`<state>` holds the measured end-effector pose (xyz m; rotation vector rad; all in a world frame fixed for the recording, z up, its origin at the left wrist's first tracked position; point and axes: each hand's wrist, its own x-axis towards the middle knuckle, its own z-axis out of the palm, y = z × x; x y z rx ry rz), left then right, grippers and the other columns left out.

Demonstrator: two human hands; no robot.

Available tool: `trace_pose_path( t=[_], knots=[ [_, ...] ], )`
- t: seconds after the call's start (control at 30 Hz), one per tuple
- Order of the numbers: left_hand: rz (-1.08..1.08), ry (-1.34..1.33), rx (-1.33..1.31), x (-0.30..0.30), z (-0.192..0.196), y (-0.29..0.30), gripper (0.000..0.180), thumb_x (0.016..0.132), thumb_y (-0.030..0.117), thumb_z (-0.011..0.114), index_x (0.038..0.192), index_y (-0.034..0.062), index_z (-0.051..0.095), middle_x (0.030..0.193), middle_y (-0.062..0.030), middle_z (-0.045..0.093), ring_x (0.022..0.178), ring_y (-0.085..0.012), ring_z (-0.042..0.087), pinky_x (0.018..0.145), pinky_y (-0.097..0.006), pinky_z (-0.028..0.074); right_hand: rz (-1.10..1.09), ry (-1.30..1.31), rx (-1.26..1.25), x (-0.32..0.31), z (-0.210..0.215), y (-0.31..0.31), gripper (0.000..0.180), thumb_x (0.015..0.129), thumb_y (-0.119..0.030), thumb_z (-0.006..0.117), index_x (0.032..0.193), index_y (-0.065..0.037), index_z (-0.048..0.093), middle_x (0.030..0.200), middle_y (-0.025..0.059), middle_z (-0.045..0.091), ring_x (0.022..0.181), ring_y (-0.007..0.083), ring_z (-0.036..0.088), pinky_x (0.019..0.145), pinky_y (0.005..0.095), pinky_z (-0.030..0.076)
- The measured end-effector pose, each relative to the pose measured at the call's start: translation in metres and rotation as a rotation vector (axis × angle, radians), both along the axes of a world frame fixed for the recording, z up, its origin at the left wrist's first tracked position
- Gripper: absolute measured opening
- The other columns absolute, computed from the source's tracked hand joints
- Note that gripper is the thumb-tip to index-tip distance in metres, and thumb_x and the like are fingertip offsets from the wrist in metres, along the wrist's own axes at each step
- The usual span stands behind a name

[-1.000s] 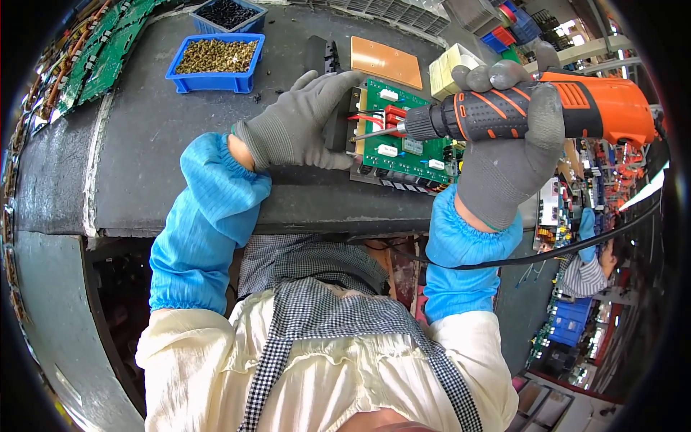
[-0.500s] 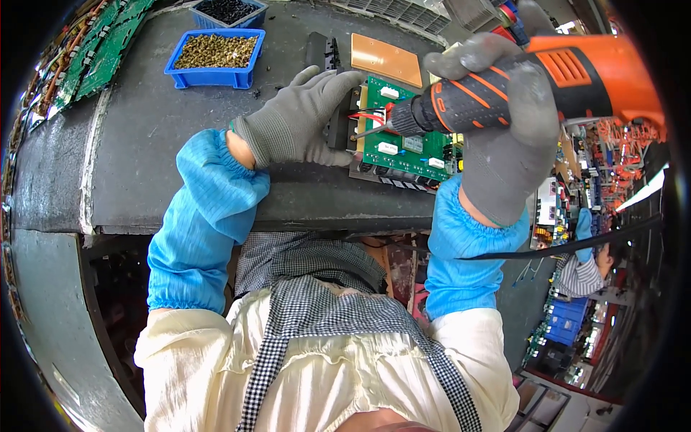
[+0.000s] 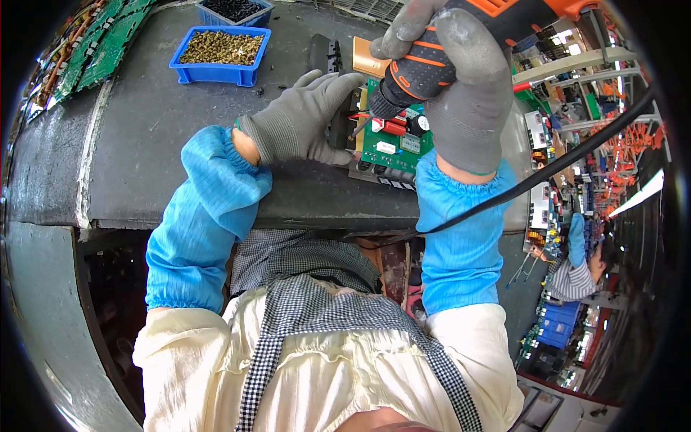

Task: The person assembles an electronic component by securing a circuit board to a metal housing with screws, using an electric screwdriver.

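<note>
My left hand, in a grey glove, grips the black strip along the left side of a green circuit board, with the thumb at its near end and fingers at its far end. The board carries red, white and black components. My gloved right hand is wrapped round an orange-and-black electric drill, which slants down to the left. Its thin bit points at the board's left edge beside the black strip; whether the tip touches a screw is too small to tell. The drill and right hand hide the board's right part.
Beyond my left hand stands a blue tray of small brass-coloured parts, with another blue tray of black parts behind. A copper-coloured plate lies past the board. The black cable crosses my right sleeve. Another person is far right.
The drill has tilted more steeply, its rear end swinging away from me, and my right hand has moved left with it. My left hand keeps its place on the black strip.
</note>
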<state>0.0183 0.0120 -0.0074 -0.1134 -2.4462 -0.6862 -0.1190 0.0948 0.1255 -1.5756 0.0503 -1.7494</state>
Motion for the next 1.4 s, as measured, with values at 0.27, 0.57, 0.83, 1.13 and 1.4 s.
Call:
trace_pose_path(
  t=[0.27,0.57,0.83,1.13,1.4],
  knots=[
    [-0.059,-0.082,0.244,0.004,0.002,0.003,0.129,0.062,0.038,0.097,0.159,0.002,0.021,0.139,-0.0232,0.054,0.135,-0.039,0.052,0.114,-0.044,0.043,-0.496,0.677,0.3,0.009,0.044,0.035,0.059,0.089,-0.056,0.063,0.103,0.001,0.063,0.085,0.0103,0.063,0.071,0.0236,0.06,0.075,0.0441,0.054],
    [-0.026,-0.191,0.319,0.015,0.01,-0.002,0.143,0.059,0.041,0.1,0.164,0.0108,0.008,0.155,-0.0239,0.046,0.148,-0.0376,0.041,0.119,-0.042,0.038,-1.158,0.077,0.081,-0.059,0.106,0.139,0.073,0.09,-0.061,0.061,0.128,0.001,0.054,0.099,0.0102,0.065,0.095,0.0287,0.066,0.094,0.0531,0.051],
    [-0.168,-0.061,0.642,0.027,0.025,-0.027,0.135,0.06,0.066,0.089,0.161,0.0028,0.027,0.163,-0.0191,0.036,0.154,-0.0295,0.028,0.125,-0.042,0.024,-1.9,0.975,0.385,-0.042,0.04,0.38,0.051,0.086,-0.018,0.08,0.128,-0.006,0.055,0.129,0.0104,0.059,0.123,0.0283,0.055,0.11,0.0443,0.042],
    [0.012,-0.262,-0.292,-0.039,0.097,0.044,0.129,0.062,0.066,0.088,0.157,0.0015,0.03,0.153,-0.0268,0.045,0.143,-0.0414,0.045,0.115,-0.048,0.041,-2.11,1.808,1.008,-0.062,-0.076,0.567,0.03,0.083,-0.005,0.059,0.112,-0.008,0.066,0.122,0.0121,0.061,0.124,0.0375,0.054,0.102,0.0468,0.046],
    [-0.027,-0.688,-0.26,-0.067,0.115,0.059,0.129,0.055,0.054,0.093,0.155,0.0016,0.031,0.148,-0.025,0.05,0.135,-0.0428,0.053,0.109,-0.047,0.048,-1.975,1.826,1.274,-0.104,-0.122,0.65,0.033,0.084,-0.001,0.057,0.115,-0.006,0.066,0.129,0.0147,0.062,0.125,0.0403,0.056,0.103,0.0488,0.047]
  ],
)
